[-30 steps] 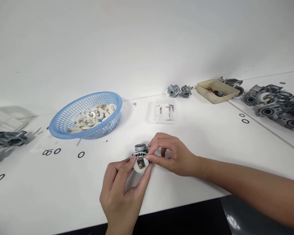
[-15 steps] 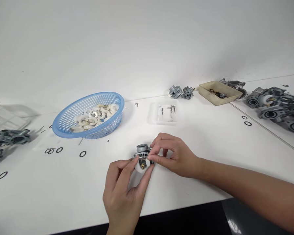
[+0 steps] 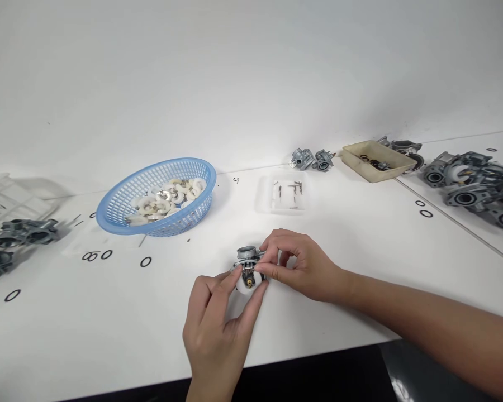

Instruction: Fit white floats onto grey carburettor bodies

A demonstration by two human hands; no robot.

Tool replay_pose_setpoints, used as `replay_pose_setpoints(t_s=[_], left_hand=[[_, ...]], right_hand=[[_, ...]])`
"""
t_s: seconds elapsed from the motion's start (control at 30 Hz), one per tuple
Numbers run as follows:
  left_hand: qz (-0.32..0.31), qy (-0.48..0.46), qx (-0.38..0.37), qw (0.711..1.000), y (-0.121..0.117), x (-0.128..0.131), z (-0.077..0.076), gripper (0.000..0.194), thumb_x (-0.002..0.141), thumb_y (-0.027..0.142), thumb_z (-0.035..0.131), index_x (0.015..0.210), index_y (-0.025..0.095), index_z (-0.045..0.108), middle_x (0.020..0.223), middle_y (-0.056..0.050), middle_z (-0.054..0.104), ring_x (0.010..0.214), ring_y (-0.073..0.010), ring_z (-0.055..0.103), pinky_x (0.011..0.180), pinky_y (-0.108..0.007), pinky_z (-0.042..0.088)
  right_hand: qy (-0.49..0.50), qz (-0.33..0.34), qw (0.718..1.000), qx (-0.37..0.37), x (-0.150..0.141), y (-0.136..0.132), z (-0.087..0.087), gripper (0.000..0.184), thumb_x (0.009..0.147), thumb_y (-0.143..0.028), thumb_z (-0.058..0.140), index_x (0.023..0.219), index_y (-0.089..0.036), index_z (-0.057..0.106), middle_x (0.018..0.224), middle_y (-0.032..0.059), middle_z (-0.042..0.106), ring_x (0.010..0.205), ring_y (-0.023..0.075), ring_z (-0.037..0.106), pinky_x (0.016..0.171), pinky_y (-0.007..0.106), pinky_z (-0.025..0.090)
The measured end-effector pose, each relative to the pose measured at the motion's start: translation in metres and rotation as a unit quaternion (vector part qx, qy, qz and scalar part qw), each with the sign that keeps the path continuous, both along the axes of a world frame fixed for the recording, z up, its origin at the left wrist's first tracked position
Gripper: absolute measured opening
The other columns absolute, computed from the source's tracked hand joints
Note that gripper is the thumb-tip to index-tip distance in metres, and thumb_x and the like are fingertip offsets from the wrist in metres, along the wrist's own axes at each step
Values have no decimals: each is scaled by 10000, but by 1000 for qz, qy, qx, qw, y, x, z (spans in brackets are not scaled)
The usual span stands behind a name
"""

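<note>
A small grey metal carburetor (image 3: 247, 252) stands on the white table, its round mouth facing up. On its near side sit a white plastic float (image 3: 243, 287) and a brass jet (image 3: 249, 283). My left hand (image 3: 220, 324) grips the carburetor from the near left, thumb at the lower right of the float and fingers on the left side. My right hand (image 3: 295, 265) comes in from the right, its thumb and forefinger pinched together at the top of the float. Whatever lies between those fingertips is too small to make out.
A blue basket (image 3: 156, 167) holds several white floats. Behind the hands lies a clear tray (image 3: 285, 205) with thin metal pins. A beige bin (image 3: 371, 174) holds small parts. More carburetors (image 3: 465, 190) are piled at right, others (image 3: 27, 231) at left. Black O-rings (image 3: 146, 262) lie scattered.
The whole view has shifted slightly, so things appear a little further right. Both hands keep nearly the same hold on the carburetor.
</note>
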State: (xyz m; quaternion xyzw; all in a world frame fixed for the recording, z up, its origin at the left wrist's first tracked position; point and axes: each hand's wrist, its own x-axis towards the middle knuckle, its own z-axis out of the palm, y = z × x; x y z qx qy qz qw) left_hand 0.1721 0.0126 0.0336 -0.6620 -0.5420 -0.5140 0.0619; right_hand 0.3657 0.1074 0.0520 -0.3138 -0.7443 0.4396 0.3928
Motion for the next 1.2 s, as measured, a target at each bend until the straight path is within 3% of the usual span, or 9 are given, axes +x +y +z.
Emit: replay_pose_setpoints(t_s=[0.27,0.43,0.57,0.77,0.9,1.03,1.2], left_hand=[[-12,7,2,1000,0,-2,-1,401,977,143,898,1347,228,768,935,11,595,890,-180,744,819,-338,727],[-20,10,2,1000,0,-3,-1,416,980,141,892,1363,231,757,938,7,593,894,-189,742,820,-353,723],[-32,7,-5,999,-1,-4,-1,415,986,139,879,1370,221,746,986,-12,614,931,-201,746,835,-358,718],[-43,-5,-10,999,0,-3,0,408,988,134,872,1367,215,747,1037,-22,635,960,-195,743,875,-351,711],[-43,-4,-14,999,-1,-4,1,399,989,133,868,1356,228,746,1073,-41,653,962,-201,735,831,-352,719],[-40,-9,-23,999,-1,-5,-2,358,995,163,867,1330,229,761,1247,-81,681,1096,-228,772,917,-378,746],[-47,-53,-33,997,-1,-5,-9,351,978,228,893,1312,258,787,1293,-68,701,1145,-235,782,981,-381,761]], right_hand=[[4,108,994,-4,14,19,3,158,1035,-417,855,1042,-264,895,1022,71,791,994,226,732,688,299,580],[-10,103,994,-47,15,21,6,213,1018,-435,870,959,-232,846,1056,62,780,895,178,703,593,231,490],[-22,90,996,-18,11,17,6,199,1044,-400,834,956,-225,806,1031,57,755,875,176,680,572,236,466],[-31,66,994,81,6,11,6,176,1074,-337,803,937,-231,772,886,31,735,915,209,675,745,323,552],[-13,80,996,39,8,13,6,137,1065,-338,820,973,-237,813,944,38,749,927,203,678,757,317,556],[0,125,992,4,12,17,5,136,1075,-356,809,1034,-233,847,1003,49,763,944,194,691,761,308,542],[-1,103,994,-35,10,16,5,184,1040,-395,848,981,-221,838,997,47,753,899,186,673,688,289,497]])
